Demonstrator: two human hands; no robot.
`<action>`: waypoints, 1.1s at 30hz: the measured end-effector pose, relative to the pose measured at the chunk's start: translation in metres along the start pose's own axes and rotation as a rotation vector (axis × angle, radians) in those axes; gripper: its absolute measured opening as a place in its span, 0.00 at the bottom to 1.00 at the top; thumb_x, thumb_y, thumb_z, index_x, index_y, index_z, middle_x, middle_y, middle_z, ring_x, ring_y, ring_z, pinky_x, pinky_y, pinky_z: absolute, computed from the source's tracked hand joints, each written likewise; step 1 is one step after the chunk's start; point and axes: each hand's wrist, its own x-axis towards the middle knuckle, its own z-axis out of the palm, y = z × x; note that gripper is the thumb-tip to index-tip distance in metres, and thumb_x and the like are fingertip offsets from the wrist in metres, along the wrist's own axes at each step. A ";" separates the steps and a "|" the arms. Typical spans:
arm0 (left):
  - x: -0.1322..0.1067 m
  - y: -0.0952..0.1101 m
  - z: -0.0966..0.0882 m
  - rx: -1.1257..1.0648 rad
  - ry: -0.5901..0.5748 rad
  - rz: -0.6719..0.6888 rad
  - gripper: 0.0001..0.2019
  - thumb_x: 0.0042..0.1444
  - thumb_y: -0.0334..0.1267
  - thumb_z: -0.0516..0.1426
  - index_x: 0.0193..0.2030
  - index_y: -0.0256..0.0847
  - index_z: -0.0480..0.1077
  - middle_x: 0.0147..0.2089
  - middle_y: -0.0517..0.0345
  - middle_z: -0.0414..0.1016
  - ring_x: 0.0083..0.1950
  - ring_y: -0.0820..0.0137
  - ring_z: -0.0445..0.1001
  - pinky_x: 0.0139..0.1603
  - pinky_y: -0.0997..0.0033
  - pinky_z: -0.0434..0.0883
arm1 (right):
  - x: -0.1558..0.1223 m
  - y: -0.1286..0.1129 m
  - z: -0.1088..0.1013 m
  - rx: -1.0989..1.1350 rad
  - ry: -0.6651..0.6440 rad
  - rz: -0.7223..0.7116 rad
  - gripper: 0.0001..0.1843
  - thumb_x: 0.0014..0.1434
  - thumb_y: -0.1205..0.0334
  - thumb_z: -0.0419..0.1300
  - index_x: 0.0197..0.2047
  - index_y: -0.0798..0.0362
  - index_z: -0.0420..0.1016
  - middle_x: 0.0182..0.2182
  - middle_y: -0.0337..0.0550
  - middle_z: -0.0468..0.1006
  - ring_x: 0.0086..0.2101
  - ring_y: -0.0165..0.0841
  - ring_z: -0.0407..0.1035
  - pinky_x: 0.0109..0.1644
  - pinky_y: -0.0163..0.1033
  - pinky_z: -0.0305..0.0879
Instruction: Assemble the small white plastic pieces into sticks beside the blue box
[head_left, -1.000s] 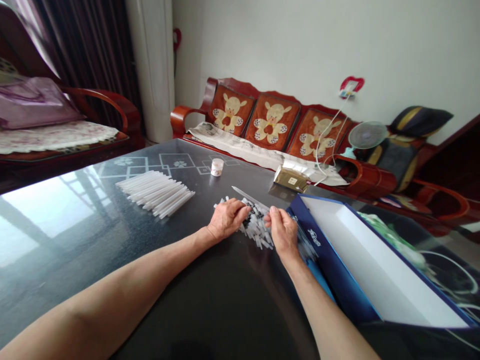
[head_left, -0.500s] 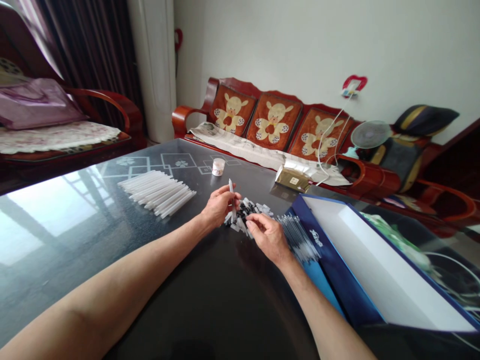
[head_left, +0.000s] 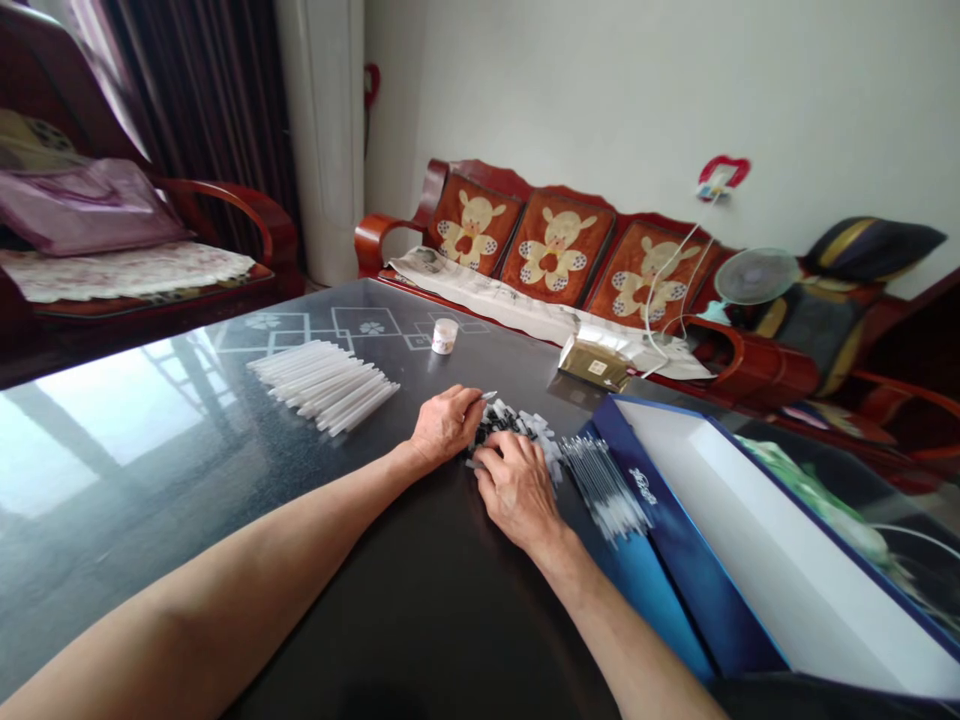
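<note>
My left hand rests on the dark glass table with its fingers curled round a thin white tube, whose tip sticks out to the right. My right hand lies just beside it, fingers bent and pressed onto a heap of small white and black pieces. What the right fingers pinch is hidden. A row of thin clear refills lies to the right of that hand. A stack of white tubes lies farther left on the table.
An open blue box with a white inside stands at the right. A small white jar and a gold packet sit at the table's far edge. Behind are a red wooden bench and a small fan.
My left hand lowered the white tube from upright to lying nearly flat. My right hand moved left onto the heap of small pieces. The view shifted slightly.
</note>
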 end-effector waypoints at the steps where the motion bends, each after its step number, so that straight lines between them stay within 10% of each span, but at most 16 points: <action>1: -0.001 -0.001 0.001 0.012 -0.001 0.022 0.12 0.61 0.41 0.50 0.40 0.39 0.73 0.32 0.56 0.73 0.34 0.73 0.72 0.36 0.76 0.67 | 0.000 0.000 0.000 0.020 0.006 -0.001 0.05 0.57 0.65 0.57 0.38 0.49 0.73 0.41 0.45 0.72 0.42 0.39 0.63 0.45 0.45 0.57; 6: -0.004 0.000 0.001 0.039 -0.026 0.083 0.13 0.63 0.41 0.49 0.43 0.39 0.72 0.34 0.55 0.73 0.35 0.72 0.73 0.37 0.76 0.68 | -0.001 0.005 0.002 0.260 0.146 0.071 0.07 0.60 0.66 0.52 0.38 0.52 0.72 0.39 0.46 0.74 0.41 0.37 0.66 0.48 0.44 0.60; 13: -0.010 0.014 -0.003 0.077 -0.161 0.191 0.17 0.65 0.41 0.45 0.55 0.42 0.66 0.36 0.54 0.74 0.36 0.72 0.74 0.35 0.76 0.69 | 0.005 0.032 0.003 1.004 0.311 0.631 0.22 0.58 0.52 0.54 0.54 0.51 0.67 0.38 0.44 0.76 0.37 0.33 0.71 0.37 0.37 0.67; 19: -0.013 0.025 -0.006 0.084 -0.252 0.284 0.18 0.65 0.42 0.43 0.54 0.41 0.66 0.33 0.55 0.73 0.31 0.72 0.72 0.30 0.76 0.66 | 0.011 0.035 -0.001 1.495 0.397 0.849 0.18 0.47 0.54 0.64 0.41 0.51 0.69 0.30 0.38 0.75 0.29 0.28 0.70 0.31 0.33 0.66; 33: -0.014 0.024 -0.005 0.035 -0.300 0.310 0.17 0.64 0.40 0.44 0.52 0.39 0.67 0.35 0.53 0.70 0.32 0.71 0.71 0.32 0.74 0.68 | 0.008 0.034 0.005 1.321 0.343 0.773 0.18 0.45 0.54 0.66 0.38 0.52 0.70 0.31 0.38 0.75 0.31 0.29 0.70 0.32 0.34 0.67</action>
